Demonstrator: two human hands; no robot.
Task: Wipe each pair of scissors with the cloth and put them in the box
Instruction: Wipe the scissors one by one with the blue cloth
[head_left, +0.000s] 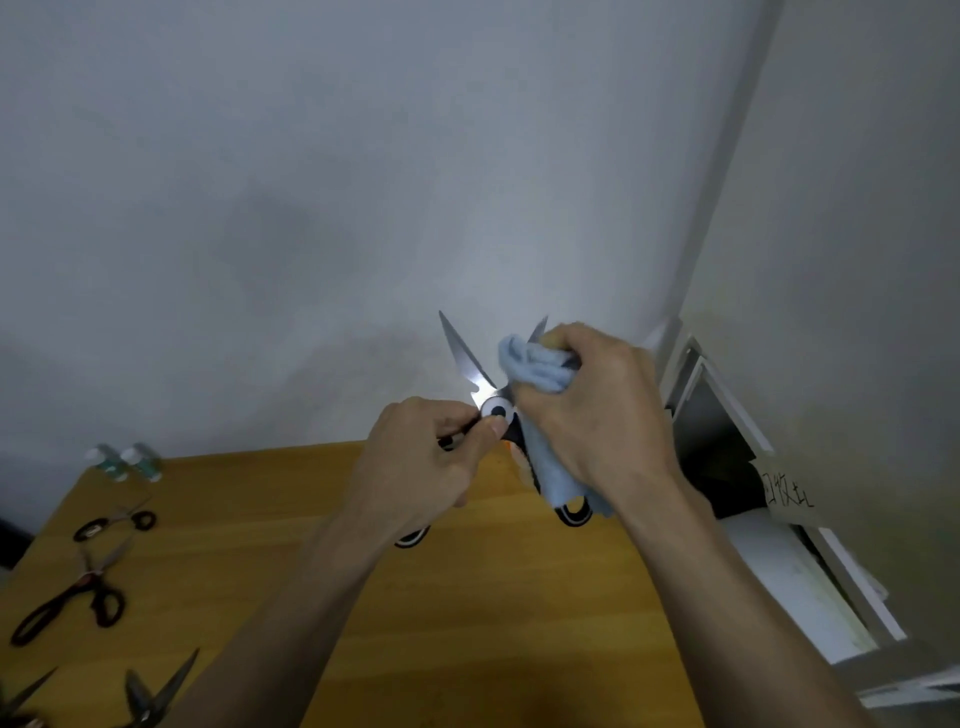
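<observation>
I hold a pair of kitchen scissors (467, 364) up above the wooden table (291, 545), blades spread and pointing up. My left hand (421, 462) grips one black handle near the round pivot, thumb by the pivot. My right hand (587, 410) holds a light blue cloth (535, 369) wrapped round the right blade, whose tip pokes out above the cloth. The cloth hangs down over the other handle. Several other scissors lie at the table's left: a small pair (117, 519), a black-handled pair (78, 597), and open blades (156, 696) at the bottom edge.
Two small white-capped bottles (124, 460) stand at the table's far left corner against the grey wall. To the right of the table is a stack of white boards and panels (779, 519), one with handwriting. No box is plainly in view.
</observation>
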